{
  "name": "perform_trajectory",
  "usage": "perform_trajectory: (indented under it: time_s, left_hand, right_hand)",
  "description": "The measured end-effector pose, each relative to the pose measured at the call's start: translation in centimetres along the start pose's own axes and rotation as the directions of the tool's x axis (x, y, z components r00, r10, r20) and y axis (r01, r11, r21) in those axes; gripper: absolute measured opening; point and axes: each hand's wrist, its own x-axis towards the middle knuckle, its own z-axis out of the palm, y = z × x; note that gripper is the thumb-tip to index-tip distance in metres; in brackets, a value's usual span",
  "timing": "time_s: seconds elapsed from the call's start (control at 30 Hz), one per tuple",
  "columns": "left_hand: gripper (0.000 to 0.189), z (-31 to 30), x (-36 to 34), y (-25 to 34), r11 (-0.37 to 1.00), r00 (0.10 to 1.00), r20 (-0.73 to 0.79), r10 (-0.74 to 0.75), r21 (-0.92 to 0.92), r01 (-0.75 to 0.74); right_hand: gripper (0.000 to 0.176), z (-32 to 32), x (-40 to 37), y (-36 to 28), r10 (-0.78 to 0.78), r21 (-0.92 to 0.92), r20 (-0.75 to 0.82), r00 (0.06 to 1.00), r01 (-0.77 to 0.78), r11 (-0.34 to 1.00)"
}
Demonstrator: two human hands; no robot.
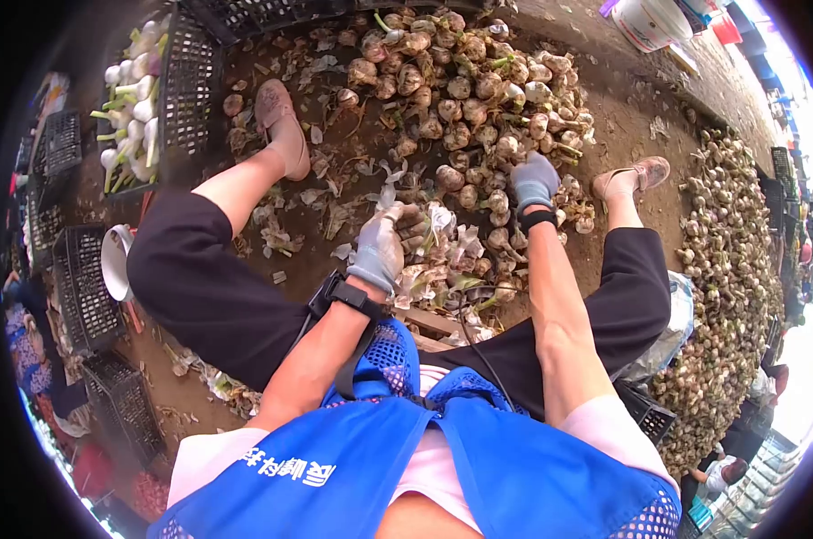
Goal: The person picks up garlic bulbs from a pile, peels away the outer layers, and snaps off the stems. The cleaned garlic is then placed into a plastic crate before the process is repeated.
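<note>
Both hands wear grey gloves. My left hand [381,247] is over loose papery garlic skins [433,269] between my legs, with its fingers bent; whether it holds something I cannot make out. My right hand [536,182] reaches down to the lower right part of a heap of garlic bulbs [460,85], its fingertips hidden against the bulbs. The bulbs have dirty outer skins and short stems. More peeled skins lie on the soil to the left of the heap.
At the upper left, a black crate [189,90] stands by cleaned white garlic [137,112]. A long garlic pile [725,269] runs down the right. Empty black crates [88,287] and a white bucket [116,262] are at left; another bucket [649,24] is top right. People sit at both edges.
</note>
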Motion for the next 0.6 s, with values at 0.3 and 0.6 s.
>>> perform_trajectory:
  time_s: [0.3, 0.6]
  left_hand:
    - [0.031, 4.5, -5.2, 2.9, 0.938, 0.823, 0.565, 0.054, 0.254, -0.236]
    - [0.029, 4.5, -7.0, 1.5, 0.87, 0.83, 0.499, 0.248, 0.262, -0.418]
  right_hand:
    - [0.021, -8.5, -12.5, -0.9, -0.736, 0.788, 0.099, 0.67, 0.399, 0.469]
    - [0.023, -6.4, -18.1, -1.7, -0.444, 0.889, 0.242, 0.863, -0.38, -0.255]
